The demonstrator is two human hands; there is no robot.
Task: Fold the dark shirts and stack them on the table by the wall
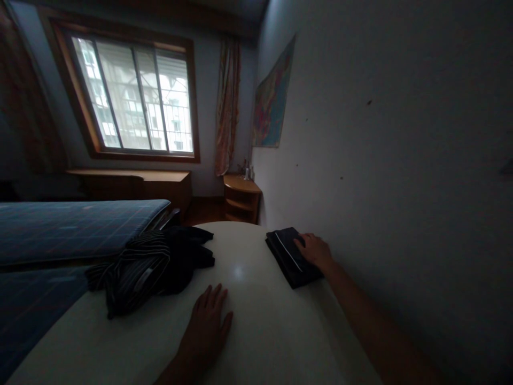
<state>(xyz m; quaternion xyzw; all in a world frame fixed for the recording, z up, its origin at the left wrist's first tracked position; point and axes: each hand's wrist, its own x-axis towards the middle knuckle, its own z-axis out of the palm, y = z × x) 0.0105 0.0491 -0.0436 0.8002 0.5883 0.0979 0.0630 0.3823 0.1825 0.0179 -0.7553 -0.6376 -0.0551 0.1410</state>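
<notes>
A white table [256,299] fills the lower middle of the dim room. My left hand [208,326] lies flat on its top, fingers stretched out and holding nothing. My right hand [315,250] rests on a folded black garment [288,256] with a thin white stripe, which lies by the wall at the table's right side. Its fingers lie over the cloth, not clenched. A loose heap of dark clothes [156,264], one of them striped, sits at the table's left edge, a short way from my left hand.
A bed with a blue checked cover [68,227] runs along the left. The white wall [380,160] stands close on the right, with a map [272,101] on it. Beyond are a wooden corner shelf [241,199], a low desk [132,184] and a barred window [136,96].
</notes>
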